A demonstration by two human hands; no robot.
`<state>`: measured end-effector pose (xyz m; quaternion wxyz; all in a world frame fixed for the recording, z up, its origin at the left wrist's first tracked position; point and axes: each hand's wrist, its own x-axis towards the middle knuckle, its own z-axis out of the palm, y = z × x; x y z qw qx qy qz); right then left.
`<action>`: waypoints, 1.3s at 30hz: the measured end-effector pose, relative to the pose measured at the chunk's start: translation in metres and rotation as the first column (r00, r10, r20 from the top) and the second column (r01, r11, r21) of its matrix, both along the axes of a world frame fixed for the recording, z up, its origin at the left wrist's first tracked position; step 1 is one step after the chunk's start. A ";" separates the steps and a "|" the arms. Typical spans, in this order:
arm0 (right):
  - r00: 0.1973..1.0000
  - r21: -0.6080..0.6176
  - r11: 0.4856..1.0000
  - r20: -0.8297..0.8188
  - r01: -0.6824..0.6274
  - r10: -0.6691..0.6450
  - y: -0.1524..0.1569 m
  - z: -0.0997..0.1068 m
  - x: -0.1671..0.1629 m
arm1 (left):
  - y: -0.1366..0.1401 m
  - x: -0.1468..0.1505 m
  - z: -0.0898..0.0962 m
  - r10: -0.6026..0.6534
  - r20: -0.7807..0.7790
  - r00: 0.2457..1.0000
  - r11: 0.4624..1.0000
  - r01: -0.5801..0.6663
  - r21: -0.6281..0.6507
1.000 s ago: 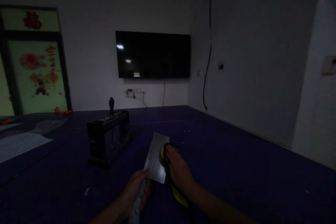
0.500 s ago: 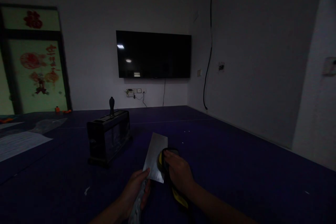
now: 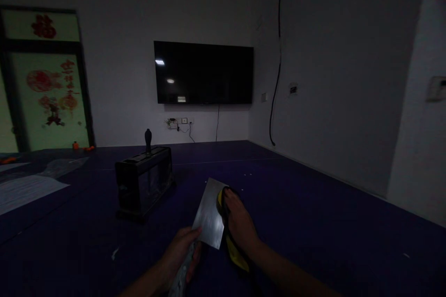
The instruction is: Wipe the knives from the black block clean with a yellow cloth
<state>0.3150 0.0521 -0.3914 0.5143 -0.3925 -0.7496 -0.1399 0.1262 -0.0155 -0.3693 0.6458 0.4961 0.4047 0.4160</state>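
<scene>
Leftward, a black box [image 3: 128,188] stands near the blade [image 3: 208,216].

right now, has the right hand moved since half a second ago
Yes: the right hand shifted up and right in view, away from the black box.

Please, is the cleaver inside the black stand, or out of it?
Out. The left hand grips the cleaver by the handle, and it shows apart from the black stand, to the stand's right.
</scene>
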 end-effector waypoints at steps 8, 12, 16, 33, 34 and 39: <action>0.996 -0.027 1.000 0.092 0.000 0.003 -0.009 0.009 -0.003 | 0.001 0.000 -0.001 0.011 0.026 1.000 1.000 -0.011 -0.022; 0.992 0.000 1.000 0.123 0.000 0.000 -0.017 0.013 -0.005 | -0.001 0.000 0.000 0.034 0.025 0.999 0.999 -0.033 -0.027; 0.993 0.001 1.000 0.121 -0.007 0.007 -0.019 0.013 -0.004 | 0.001 0.000 0.000 0.024 0.029 0.999 1.000 -0.024 -0.018; 0.988 -0.035 0.997 -0.139 -0.070 0.065 0.008 -0.004 0.003 | 0.006 -0.001 -0.006 -0.067 0.007 0.998 0.998 0.067 0.015; 0.989 -0.036 0.997 -0.133 -0.065 0.060 0.008 -0.004 0.003 | 0.006 -0.001 -0.005 -0.070 0.010 0.998 0.998 0.070 0.009; 0.992 -0.018 0.998 -0.110 -0.057 0.055 0.005 -0.002 0.003 | 0.003 -0.002 -0.002 -0.035 0.017 0.999 0.999 0.036 -0.030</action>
